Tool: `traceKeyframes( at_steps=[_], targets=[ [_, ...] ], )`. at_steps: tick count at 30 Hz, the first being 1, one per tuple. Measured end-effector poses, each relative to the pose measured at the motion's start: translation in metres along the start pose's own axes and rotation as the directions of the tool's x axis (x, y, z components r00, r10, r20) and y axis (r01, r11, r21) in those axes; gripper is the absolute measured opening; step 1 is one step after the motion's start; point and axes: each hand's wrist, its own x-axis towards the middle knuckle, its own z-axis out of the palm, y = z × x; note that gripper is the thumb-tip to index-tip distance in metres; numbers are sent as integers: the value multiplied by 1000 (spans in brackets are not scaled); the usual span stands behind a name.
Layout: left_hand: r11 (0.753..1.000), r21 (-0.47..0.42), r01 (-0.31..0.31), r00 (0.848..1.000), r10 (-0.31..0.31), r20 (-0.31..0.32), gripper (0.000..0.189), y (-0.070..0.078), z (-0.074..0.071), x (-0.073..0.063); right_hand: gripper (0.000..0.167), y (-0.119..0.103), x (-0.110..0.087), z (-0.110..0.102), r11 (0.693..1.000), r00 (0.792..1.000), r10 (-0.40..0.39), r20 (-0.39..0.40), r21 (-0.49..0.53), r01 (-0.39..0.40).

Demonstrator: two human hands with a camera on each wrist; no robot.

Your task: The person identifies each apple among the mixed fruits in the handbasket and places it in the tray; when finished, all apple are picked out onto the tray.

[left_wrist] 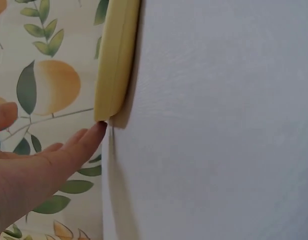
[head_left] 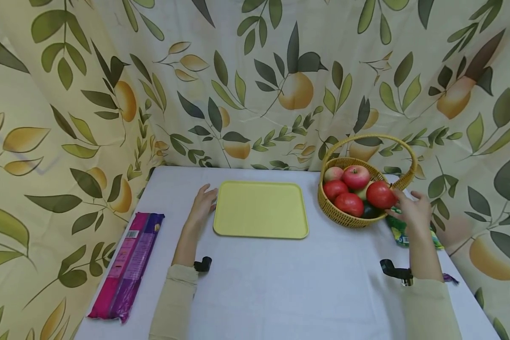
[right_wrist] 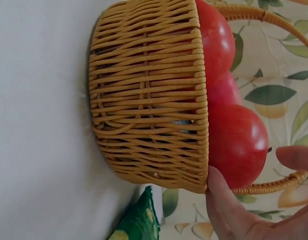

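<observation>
My left hand (head_left: 203, 204) is beside the left edge of a yellow rectangular tray (head_left: 261, 210), fingers extended. In the left wrist view its fingertips (left_wrist: 101, 127) are right at the corner of the tray. At the right, my right hand (head_left: 414, 211) reaches to the rim of a wicker basket (head_left: 344, 218) filled with fruit. Its fingers (right_wrist: 219, 182) lie against the rim by a red apple (right_wrist: 239, 147), while the thumb stands apart from the apple's stem. More red apples (head_left: 349, 204) and a dark green fruit (head_left: 370, 210) share the basket.
A long pink and purple packet (head_left: 127, 267) lies along the table's left side. Behind my right hand is a green packet (head_left: 401, 231), partly hidden, and a bit of purple wrapper (head_left: 450, 279) shows past the wrist. A patterned curtain (head_left: 255, 85) closes off the back.
</observation>
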Motion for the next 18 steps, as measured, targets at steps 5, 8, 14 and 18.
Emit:
traceKeyframes(
  at_steps=[5, 8, 14, 18],
  targets=[
    [995, -97, 26, 1000, -27, -7, 74, -4, 1, 2, 100, 0, 3, -1, 998, 999, 42, -28, 46, -41],
    [991, -131, 30, 1000, -30, -1, 74, -5, 1, 1, 103, -1, 4, 2, 997, 997, 51, -62, 67, -47],
    [985, -164, 47, 999, -44, 21, 71, -7, -3, 2, 109, -4, 4, 10, 999, 995, 43, -89, 34, -40],
    [989, -140, 45, 999, -42, 30, 70, -8, -5, 2, 108, -6, 4, 12, 999, 997, 44, -65, 35, -42]
  ],
)
